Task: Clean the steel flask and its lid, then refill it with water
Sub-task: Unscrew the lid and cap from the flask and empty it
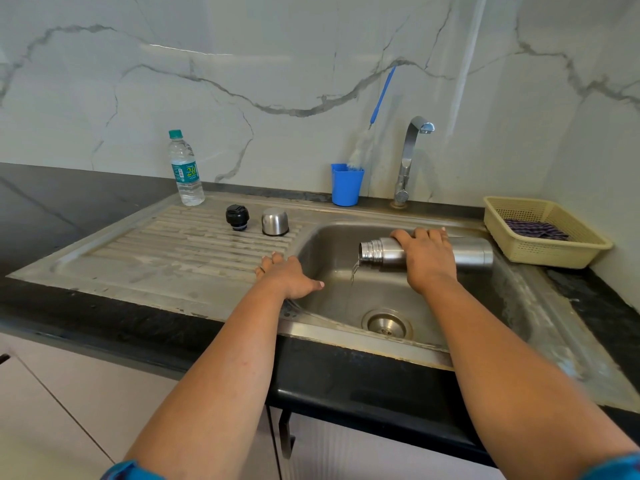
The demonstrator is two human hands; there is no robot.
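My right hand (427, 259) grips the steel flask (472, 251) around its middle and holds it on its side over the sink basin (332, 244). The open mouth points left, and a thin stream of water runs out of it into the basin. My left hand (285, 273) rests flat on the sink's left rim, fingers straight. On the ribbed drainboard (180, 244) stand the black inner stopper (237, 217) and the steel cup lid (275, 221), side by side.
A plastic water bottle (186, 169) stands at the drainboard's back edge. A blue cup (346, 184) holding a blue-handled bottle brush (380, 98) sits beside the tap (408, 157). A cream basket (540, 252) with a cloth is at the right. The drain (387, 323) lies near the front.
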